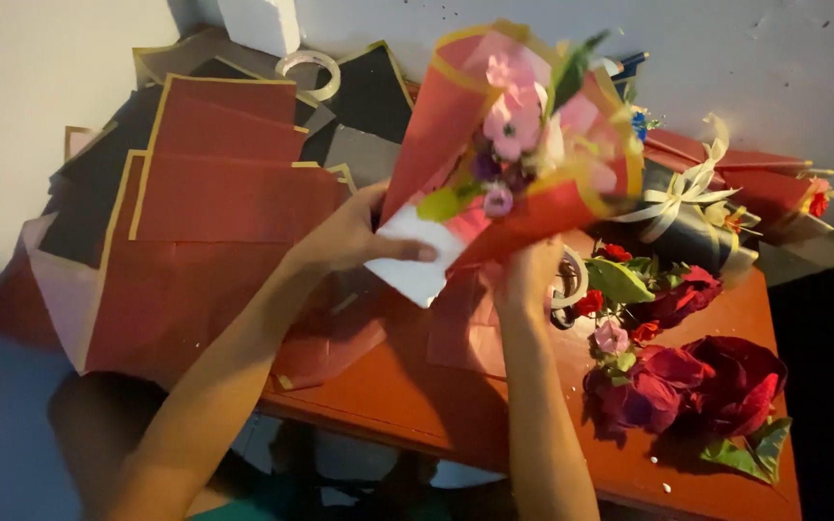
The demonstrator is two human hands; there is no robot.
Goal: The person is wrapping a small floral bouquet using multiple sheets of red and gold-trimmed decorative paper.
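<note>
A bouquet (518,135) of pink and purple flowers, wrapped in red paper with a yellow edge, is held tilted above the red-brown table (417,386). My left hand (354,236) grips the wrap's lower left side, thumb pressed on a white paper piece (415,260) at the cone's base. My right hand (528,270) holds the cone's narrow bottom from below. Loose dark red roses (697,381) with green leaves lie on the table to the right of my right arm.
Several red and black wrapping sheets (214,193) with gold borders are spread at the left. A tape roll (308,69) sits at the back. Finished wrapped bouquets (726,193) with cream ribbon lie at the back right. Another tape roll (569,280) lies behind my right hand.
</note>
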